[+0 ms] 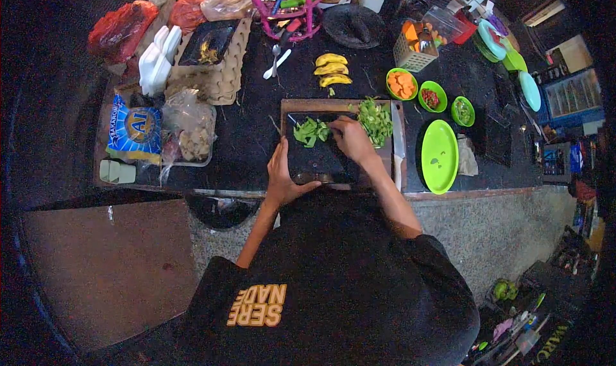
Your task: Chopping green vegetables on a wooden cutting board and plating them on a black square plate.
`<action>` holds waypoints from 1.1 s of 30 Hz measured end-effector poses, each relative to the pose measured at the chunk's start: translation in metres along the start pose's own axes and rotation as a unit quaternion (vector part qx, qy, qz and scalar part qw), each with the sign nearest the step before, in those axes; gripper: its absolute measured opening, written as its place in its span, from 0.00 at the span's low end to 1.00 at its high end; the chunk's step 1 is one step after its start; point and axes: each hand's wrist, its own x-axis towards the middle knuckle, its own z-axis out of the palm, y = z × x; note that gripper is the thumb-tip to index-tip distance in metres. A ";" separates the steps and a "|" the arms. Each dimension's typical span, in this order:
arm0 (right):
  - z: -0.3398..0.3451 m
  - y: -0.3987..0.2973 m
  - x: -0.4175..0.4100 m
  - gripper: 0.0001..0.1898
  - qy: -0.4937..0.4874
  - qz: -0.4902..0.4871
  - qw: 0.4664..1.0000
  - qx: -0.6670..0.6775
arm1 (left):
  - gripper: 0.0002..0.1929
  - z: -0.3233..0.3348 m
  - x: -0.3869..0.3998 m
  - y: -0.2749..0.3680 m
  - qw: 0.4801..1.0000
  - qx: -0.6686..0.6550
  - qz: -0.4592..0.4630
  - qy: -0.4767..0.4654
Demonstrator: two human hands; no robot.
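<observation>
My left hand [284, 178] grips the near left corner of a black tray [317, 163], fingers along its side and thumb along its front edge. The tray lies on a wooden cutting board [317, 105]. Over the tray, my right hand [353, 139] pinches at the right edge of a small pile of cut leafy greens [310, 132]; its fingertips are partly hidden. Right of that hand sits a larger heap of leafy greens [375, 120]. A kitchen knife [398, 130] lies along the board's right side, handle towards me.
Bananas [333, 69] lie beyond the board. Rightward are green bowls of sliced carrots [402, 84], chopped red pieces [432, 99] and chopped greens [463, 111], plus a green oval plate [439, 156]. A blue packet [136, 127] and a plastic container [195, 137] stand left; a stone mortar [353, 26] stands behind.
</observation>
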 end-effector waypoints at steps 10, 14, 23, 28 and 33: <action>-0.016 0.002 -0.001 0.12 -0.029 0.041 0.998 0.040 | 0.78 0.000 0.000 0.001 1.000 0.001 0.001 0.000; -0.016 0.008 -0.001 0.12 -0.008 0.030 0.998 0.050 | 0.78 -0.001 -0.001 0.004 1.000 0.012 -0.022 -0.011; -0.014 -0.004 0.002 0.17 -0.053 0.058 0.997 0.002 | 0.79 -0.001 -0.001 0.000 1.000 0.009 -0.007 -0.005; -0.001 0.003 -0.002 0.19 -0.046 0.026 0.999 0.000 | 0.78 -0.002 0.000 0.004 1.000 0.012 -0.014 -0.010; 0.010 -0.006 0.001 0.13 -0.003 -0.030 1.000 0.010 | 0.78 0.000 0.003 0.002 1.000 -0.005 0.012 0.000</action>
